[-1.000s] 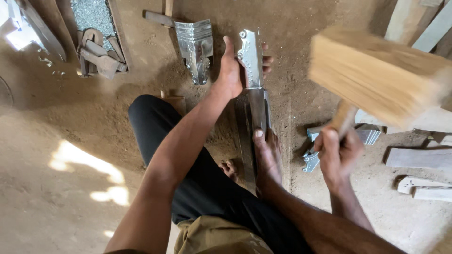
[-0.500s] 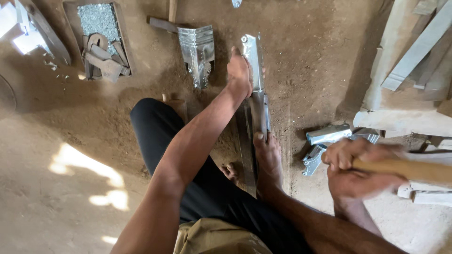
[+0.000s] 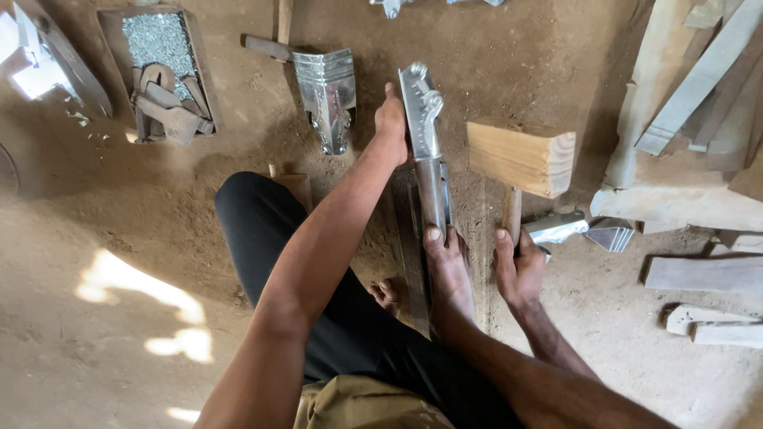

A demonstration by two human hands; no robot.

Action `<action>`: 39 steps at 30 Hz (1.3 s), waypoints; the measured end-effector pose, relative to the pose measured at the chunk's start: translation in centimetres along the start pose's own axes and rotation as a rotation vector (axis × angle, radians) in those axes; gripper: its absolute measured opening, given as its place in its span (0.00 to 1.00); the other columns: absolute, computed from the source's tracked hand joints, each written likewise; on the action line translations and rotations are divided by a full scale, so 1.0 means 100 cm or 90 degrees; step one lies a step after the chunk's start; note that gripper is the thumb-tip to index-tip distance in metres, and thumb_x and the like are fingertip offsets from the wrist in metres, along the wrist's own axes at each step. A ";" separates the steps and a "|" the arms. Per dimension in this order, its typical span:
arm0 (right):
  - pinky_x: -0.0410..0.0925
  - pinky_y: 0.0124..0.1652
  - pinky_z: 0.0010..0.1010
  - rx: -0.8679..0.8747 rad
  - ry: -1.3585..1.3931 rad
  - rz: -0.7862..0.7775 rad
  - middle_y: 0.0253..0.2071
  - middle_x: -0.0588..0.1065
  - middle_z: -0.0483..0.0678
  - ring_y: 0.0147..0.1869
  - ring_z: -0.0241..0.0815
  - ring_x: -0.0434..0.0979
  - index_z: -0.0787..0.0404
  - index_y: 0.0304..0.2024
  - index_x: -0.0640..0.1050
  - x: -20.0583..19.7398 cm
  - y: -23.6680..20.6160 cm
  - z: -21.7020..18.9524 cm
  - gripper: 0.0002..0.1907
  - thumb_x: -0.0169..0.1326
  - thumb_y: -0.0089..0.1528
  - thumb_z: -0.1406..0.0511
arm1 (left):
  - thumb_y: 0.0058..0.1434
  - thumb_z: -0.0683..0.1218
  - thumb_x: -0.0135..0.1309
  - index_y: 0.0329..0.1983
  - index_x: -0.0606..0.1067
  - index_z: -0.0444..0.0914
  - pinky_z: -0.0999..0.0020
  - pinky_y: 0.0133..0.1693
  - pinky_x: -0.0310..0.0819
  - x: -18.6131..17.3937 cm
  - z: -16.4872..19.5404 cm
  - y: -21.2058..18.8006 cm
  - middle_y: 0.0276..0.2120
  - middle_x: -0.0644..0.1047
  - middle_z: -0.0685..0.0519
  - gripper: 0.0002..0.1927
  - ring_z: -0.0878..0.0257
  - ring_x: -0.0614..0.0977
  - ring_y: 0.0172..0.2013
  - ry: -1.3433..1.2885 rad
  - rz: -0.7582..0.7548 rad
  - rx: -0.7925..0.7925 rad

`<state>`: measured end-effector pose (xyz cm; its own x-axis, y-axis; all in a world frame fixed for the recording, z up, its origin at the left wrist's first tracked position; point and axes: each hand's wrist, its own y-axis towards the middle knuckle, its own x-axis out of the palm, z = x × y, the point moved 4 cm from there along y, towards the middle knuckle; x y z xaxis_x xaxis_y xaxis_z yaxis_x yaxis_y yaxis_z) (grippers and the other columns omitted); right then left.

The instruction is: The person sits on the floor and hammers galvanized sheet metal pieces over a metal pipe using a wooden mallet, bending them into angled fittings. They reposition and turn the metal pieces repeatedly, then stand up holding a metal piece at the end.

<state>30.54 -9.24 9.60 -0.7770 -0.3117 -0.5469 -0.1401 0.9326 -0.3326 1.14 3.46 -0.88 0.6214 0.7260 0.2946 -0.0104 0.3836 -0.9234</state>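
Observation:
I sit on a dirt floor. My left hand [image 3: 391, 119] grips the left edge of a long shiny metal strip [image 3: 423, 135] with a notched top, which lies lengthwise on a dark bar [image 3: 409, 246]. My bare foot [image 3: 447, 266] presses on the strip's near end. My right hand [image 3: 518, 270] is closed around the handle of a wooden mallet [image 3: 520, 157]. The mallet's block head is just to the right of the strip, low over the ground.
A folded shiny metal channel [image 3: 326, 95] lies left of the strip. At the far left is a wooden tray [image 3: 199, 63] of small metal bits and scraps. Small bent metal pieces [image 3: 576, 230] and wooden planks [image 3: 683, 87] are on the right.
The mallet was raised close to the camera, swung down to the right, and now sits low beside the strip. My left hand stayed on the strip.

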 end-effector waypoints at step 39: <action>0.58 0.12 0.27 -0.161 0.161 0.037 0.19 0.68 0.45 0.14 0.33 0.64 0.63 0.33 0.73 0.004 0.025 -0.065 0.20 0.45 0.74 0.56 | 0.61 0.81 0.19 0.31 0.77 0.35 0.58 0.26 0.71 0.005 -0.028 0.012 0.22 0.75 0.47 0.51 0.55 0.75 0.22 -0.078 -0.171 -0.123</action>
<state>25.84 -5.90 13.57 -0.9107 -0.2320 -0.3416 -0.2144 0.9727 -0.0892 3.57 2.67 -2.52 0.4832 0.6815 0.5496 0.2961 0.4636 -0.8351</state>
